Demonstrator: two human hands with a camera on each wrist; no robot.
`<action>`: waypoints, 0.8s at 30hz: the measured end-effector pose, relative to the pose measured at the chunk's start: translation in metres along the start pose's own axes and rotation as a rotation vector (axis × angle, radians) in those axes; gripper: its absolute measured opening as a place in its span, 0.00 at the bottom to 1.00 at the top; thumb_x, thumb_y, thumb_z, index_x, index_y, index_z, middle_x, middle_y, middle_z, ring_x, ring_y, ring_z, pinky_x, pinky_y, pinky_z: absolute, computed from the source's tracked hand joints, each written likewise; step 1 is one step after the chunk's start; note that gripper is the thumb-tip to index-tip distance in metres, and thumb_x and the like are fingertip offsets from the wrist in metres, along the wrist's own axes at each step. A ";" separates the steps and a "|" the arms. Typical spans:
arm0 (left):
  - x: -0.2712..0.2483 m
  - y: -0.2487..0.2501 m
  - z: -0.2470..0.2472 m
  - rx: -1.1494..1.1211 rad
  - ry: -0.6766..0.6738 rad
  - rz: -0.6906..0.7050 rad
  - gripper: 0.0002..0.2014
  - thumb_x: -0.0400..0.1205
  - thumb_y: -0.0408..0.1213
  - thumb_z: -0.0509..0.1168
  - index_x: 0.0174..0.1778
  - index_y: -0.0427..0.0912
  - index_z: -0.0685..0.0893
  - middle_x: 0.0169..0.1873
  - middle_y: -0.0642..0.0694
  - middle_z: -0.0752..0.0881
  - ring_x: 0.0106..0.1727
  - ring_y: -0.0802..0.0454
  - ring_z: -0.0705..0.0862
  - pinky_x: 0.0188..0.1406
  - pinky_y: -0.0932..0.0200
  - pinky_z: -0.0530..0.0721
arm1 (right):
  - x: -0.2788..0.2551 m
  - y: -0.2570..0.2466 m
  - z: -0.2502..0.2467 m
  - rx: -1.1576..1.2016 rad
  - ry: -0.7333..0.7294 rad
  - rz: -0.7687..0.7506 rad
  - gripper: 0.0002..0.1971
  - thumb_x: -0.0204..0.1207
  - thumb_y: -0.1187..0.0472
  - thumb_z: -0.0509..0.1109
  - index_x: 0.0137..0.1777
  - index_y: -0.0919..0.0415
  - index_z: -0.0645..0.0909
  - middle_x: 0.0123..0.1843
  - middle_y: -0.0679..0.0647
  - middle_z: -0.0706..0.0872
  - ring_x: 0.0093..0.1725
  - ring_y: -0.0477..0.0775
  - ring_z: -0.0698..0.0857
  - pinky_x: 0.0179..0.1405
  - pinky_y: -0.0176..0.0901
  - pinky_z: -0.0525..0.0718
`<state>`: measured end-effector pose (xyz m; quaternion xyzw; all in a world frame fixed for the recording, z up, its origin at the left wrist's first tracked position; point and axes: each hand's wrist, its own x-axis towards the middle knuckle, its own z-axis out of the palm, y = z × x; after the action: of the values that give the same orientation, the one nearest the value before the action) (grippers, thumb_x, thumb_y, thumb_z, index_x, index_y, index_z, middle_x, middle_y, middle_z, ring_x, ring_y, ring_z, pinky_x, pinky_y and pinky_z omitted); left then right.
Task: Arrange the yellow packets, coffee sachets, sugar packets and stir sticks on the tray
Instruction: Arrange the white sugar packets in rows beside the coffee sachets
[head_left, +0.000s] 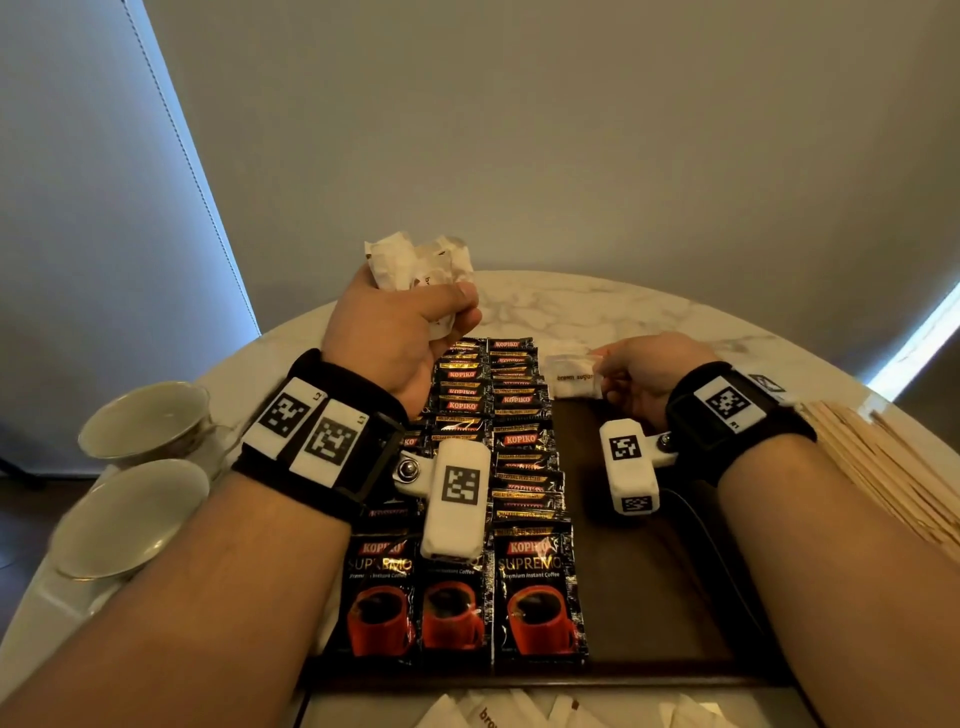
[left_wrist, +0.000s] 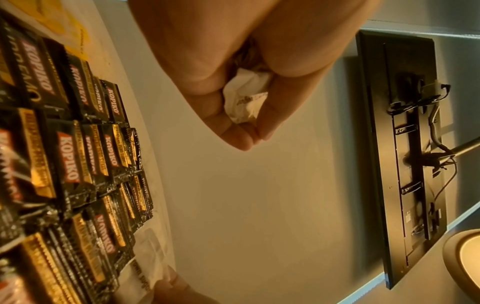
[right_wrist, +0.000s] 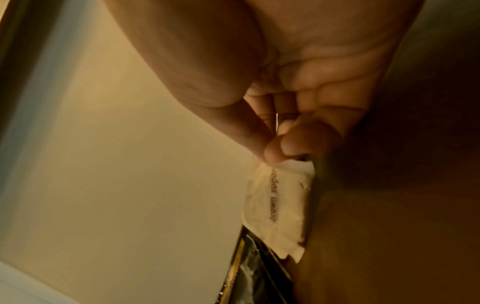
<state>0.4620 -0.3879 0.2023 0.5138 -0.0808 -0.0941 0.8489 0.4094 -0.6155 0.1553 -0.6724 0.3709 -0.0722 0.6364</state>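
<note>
sugar packets: 1 crumpled white bunch (head_left: 415, 262) was gripped in the left hand (head_left: 400, 338), fingers curled tight round it, raised above the far end of the tray; in the left wrist view the paper (left_wrist: 245, 98) showed between the closed fingers (left_wrist: 239, 139). 1 flat white packet printed "brown sugar" (head_left: 571, 376) was pinched at its edge by the right hand (head_left: 641, 371), thumb against fingertip, low at the tray's far right part, just beside the sachet rows; the right wrist view showed the same packet (right_wrist: 278, 205) hanging from the pinch. more white packets (head_left: 498, 714) lay loose on the table at the near edge, outside the tray.

coffee sachets (head_left: 519, 467): black kopiko packs, laid in 3 overlapping rows along the left and middle of the tray, near packs face up.

tray (head_left: 649, 597): dark brown, its right strip bare, a thin black cable lying across it.

yellow packets (left_wrist: 64, 24): seen only in the left wrist view, beyond the sachet rows; whether on the tray could not be told.

stir sticks (head_left: 883, 467): pale wooden stack on the table, right of the tray, partly hidden by the right forearm.

surroundings: round marble table (head_left: 597, 306); 2 pale cups (head_left: 140, 421) on saucers to the left, near the left forearm; grey wall behind; a dark wall panel with cables (left_wrist: 405, 154).
</note>
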 end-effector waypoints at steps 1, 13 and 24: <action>0.000 0.000 0.000 0.006 0.002 0.002 0.23 0.77 0.16 0.74 0.67 0.31 0.81 0.48 0.36 0.88 0.39 0.46 0.92 0.39 0.56 0.90 | -0.001 0.001 0.001 -0.008 -0.012 -0.003 0.09 0.81 0.77 0.65 0.52 0.68 0.85 0.36 0.60 0.84 0.31 0.51 0.82 0.30 0.41 0.82; -0.003 0.000 0.001 0.043 -0.009 -0.038 0.20 0.78 0.19 0.74 0.65 0.34 0.82 0.46 0.38 0.89 0.40 0.47 0.92 0.40 0.55 0.91 | -0.019 -0.011 0.009 -0.016 -0.075 -0.066 0.04 0.85 0.67 0.69 0.55 0.67 0.81 0.38 0.60 0.85 0.36 0.57 0.88 0.31 0.46 0.90; -0.009 0.000 0.003 0.034 -0.043 -0.175 0.18 0.81 0.16 0.63 0.63 0.38 0.78 0.58 0.29 0.87 0.44 0.41 0.94 0.39 0.53 0.94 | -0.023 -0.006 0.021 -0.009 -0.177 0.016 0.10 0.87 0.63 0.67 0.46 0.68 0.83 0.47 0.64 0.90 0.51 0.61 0.89 0.65 0.54 0.87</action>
<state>0.4525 -0.3885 0.2038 0.5311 -0.0555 -0.1776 0.8266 0.4073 -0.5853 0.1656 -0.6760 0.3191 -0.0057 0.6643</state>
